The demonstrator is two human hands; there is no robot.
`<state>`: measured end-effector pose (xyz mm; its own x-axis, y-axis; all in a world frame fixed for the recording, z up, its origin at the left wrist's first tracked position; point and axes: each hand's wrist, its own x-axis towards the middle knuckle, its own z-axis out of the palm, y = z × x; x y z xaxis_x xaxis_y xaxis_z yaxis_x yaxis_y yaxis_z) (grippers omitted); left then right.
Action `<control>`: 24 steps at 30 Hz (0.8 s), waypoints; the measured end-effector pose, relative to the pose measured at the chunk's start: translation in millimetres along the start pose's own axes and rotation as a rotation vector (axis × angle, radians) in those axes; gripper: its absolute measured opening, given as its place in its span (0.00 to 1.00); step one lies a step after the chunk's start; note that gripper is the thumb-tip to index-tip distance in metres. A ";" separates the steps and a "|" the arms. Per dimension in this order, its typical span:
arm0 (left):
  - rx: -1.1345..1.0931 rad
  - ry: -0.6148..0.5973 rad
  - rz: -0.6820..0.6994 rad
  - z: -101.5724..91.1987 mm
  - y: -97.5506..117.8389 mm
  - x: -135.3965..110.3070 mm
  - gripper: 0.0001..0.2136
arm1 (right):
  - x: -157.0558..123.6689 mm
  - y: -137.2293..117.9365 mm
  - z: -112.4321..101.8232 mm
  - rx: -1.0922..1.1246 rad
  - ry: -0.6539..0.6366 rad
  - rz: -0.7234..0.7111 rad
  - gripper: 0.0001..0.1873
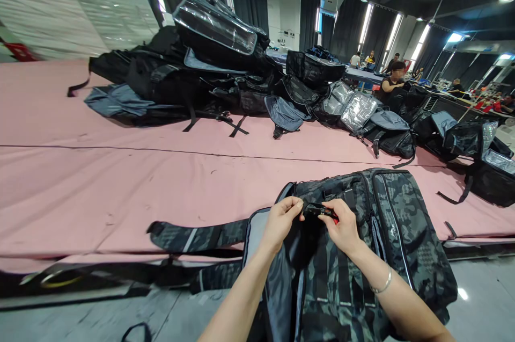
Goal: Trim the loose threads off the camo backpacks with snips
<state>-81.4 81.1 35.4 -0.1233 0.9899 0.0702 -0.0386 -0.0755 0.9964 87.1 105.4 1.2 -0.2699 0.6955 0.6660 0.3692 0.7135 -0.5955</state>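
A dark camouflage backpack (338,272) lies at the near edge of the pink-covered table, its side unzipped so the grey lining (277,277) shows. One padded shoulder strap (201,237) stretches out to the left. My right hand (341,224) is closed around a small black and red tool that looks like thread snips (321,210), its tip pointing left. My left hand (284,218) is pinched at the upper edge of the open flap, just beside the tool's tip. What sits between its fingertips is too small to make out.
Black bags (161,68) are heaped along the far side of the pink table (120,186), some with clear plastic (217,25) and silvery panels. More bags (491,181) lie at the right. A person (392,84) works beyond the pile, others farther back. Grey floor (173,320) shows below.
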 end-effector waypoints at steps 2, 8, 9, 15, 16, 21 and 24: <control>0.016 -0.010 0.005 -0.3 -0.6 0.4 0.11 | 0.3 0.7 -0.6 0.009 -0.006 -0.011 0.09; 0.040 -0.090 -0.035 -2.1 0.3 3.1 0.11 | 1.5 3.5 -3.0 0.064 -0.042 -0.005 0.09; 0.041 -0.100 -0.047 -2.4 0.9 3.7 0.11 | 1.6 4.0 -3.3 0.072 -0.050 0.001 0.09; 0.036 -0.120 -0.071 -2.7 3.2 5.0 0.11 | 2.3 5.5 -4.7 0.113 -0.093 0.067 0.07; 0.031 -0.113 -0.070 -2.7 3.2 4.9 0.11 | 2.7 5.1 -5.4 0.108 -0.093 0.065 0.07; 0.027 -0.084 -0.052 -3.6 2.1 4.9 0.12 | 4.6 2.6 -8.7 0.046 -0.070 0.036 0.07; 0.035 -0.084 -0.054 -3.6 1.2 5.8 0.12 | 4.3 2.6 -8.6 0.019 -0.063 0.017 0.07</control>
<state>-85.7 86.3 36.9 -0.0379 0.9991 0.0190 -0.0084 -0.0194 0.9998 94.5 109.5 6.4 -0.3194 0.7111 0.6263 0.3571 0.7025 -0.6156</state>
